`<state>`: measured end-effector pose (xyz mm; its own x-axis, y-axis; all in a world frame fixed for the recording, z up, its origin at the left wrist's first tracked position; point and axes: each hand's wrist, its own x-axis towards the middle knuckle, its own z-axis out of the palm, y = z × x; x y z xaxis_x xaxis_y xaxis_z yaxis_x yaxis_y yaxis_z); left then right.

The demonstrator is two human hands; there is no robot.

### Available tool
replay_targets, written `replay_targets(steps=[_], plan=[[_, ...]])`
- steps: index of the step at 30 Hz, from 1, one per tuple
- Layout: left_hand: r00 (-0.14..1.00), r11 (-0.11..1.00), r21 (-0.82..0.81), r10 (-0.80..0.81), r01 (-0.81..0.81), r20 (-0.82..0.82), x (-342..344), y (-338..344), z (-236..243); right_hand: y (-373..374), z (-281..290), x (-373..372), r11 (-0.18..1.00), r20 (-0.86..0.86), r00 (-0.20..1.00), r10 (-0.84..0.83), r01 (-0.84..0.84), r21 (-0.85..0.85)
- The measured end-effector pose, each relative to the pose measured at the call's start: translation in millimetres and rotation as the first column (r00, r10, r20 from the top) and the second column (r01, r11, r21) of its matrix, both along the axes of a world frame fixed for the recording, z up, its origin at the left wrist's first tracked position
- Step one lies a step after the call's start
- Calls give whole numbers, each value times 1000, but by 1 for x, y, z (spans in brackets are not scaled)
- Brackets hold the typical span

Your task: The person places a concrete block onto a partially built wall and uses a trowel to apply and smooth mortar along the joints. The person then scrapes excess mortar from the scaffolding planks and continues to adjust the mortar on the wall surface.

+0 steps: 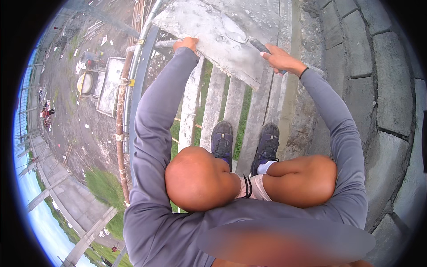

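My right hand (284, 61) is closed round the dark handle of a trowel (233, 31). The trowel's metal blade lies against a pale, mortar-smeared board (211, 46), which rests over the planks ahead of my feet. My left hand (186, 44) grips the board's near left edge, its fingers partly hidden. Grey, crumbly mortar residue (262, 15) spreads over the board's far part.
I squat on spaced planks (215, 95), with grass showing through the gaps far below. A block wall (391, 84) rises close on my right. On the left, scaffold poles (122, 102) edge the platform; beyond lie the ground and a mixing tray (111, 86).
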<state>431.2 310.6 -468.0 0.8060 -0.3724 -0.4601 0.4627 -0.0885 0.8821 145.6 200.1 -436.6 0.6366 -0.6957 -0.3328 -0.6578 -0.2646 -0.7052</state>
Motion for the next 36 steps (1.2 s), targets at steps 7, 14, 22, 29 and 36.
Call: replay_targets(steps=[7, 14, 22, 29, 36], plan=[[976, 982, -187, -41, 1, -212, 42, 7, -47, -17, 8, -42, 968, 112, 967, -227, 211, 135], [885, 980, -198, -98, 6, -456, 9, 70, -113, -19, -39, -76, 806, 258, 776, -575, 485, 339], [819, 996, -84, -82, 41, -568, -44, 149, -145, 24, -97, -76, 721, 57, 719, -693, 691, 43], [795, 995, -49, -98, 85, -599, -60, 175, -149, 46, -60, -37, 739, 397, 642, -656, 440, 511], [730, 991, -107, -128, 76, -671, -75, 166, -153, 29, -12, -18, 936, 558, 755, -344, 325, 138]])
